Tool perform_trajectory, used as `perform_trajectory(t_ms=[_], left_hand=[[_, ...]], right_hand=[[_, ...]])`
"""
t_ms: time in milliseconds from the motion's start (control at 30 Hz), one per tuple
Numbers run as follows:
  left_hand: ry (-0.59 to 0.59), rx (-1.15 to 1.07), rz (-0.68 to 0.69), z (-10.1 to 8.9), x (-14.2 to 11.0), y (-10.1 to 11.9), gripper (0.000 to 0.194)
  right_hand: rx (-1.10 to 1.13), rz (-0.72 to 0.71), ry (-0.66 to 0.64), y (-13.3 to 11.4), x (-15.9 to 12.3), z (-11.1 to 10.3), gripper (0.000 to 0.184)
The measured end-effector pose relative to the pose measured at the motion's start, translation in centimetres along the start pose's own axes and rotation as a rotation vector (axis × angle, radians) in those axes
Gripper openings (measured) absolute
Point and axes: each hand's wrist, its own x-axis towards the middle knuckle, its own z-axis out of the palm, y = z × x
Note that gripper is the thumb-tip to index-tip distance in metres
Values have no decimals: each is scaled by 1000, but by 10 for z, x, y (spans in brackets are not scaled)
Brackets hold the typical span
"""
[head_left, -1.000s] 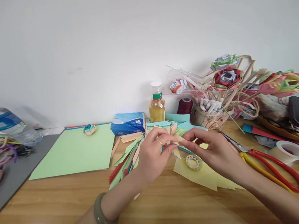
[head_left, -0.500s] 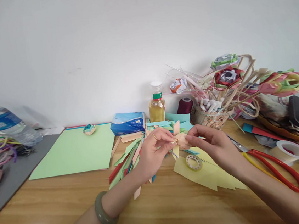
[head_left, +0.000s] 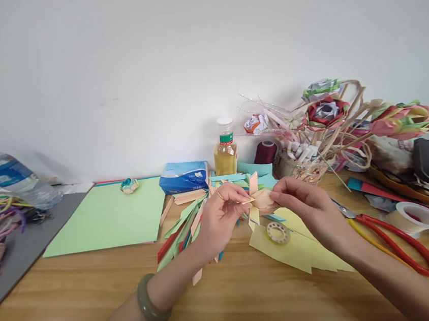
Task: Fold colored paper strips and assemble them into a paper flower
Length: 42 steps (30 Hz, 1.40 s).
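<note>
Between my two hands is a small folded paper piece in peach and pale yellow, with flaps sticking out above and below. My left hand, with a ring and a green bangle, pinches its left end between thumb and fingertips. On the other side my right hand pinches the right edge. Under the hands lie many folded paper strips in green, red, peach and blue. A roll of clear tape rests on yellow paper sheets just below the held piece.
Red-handled scissors and a white spool lie at right. Behind stand a glue bottle, a tissue pack, a thread cone and a jar of paper flowers. Green sheets and a water bottle are at left.
My right hand has shifted very slightly to the right, and more of the peach part shows between the hands. Both pinches stay on the paper piece.
</note>
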Motion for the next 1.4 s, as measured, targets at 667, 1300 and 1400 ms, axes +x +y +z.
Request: perform_trajectory(t_ms=[667, 1300, 1400], left_hand=[[-19, -279, -101, -1, 3, 7, 9], [-47, -156, -310, -6, 10, 8, 5], [-48, -38, -295, -5, 10, 7, 3]], right_hand=[[115, -47, 192, 4, 3, -10, 25], [22, 16, -131, -11, 2, -4, 27], [-76, 74, -150, -11, 3, -1, 23]])
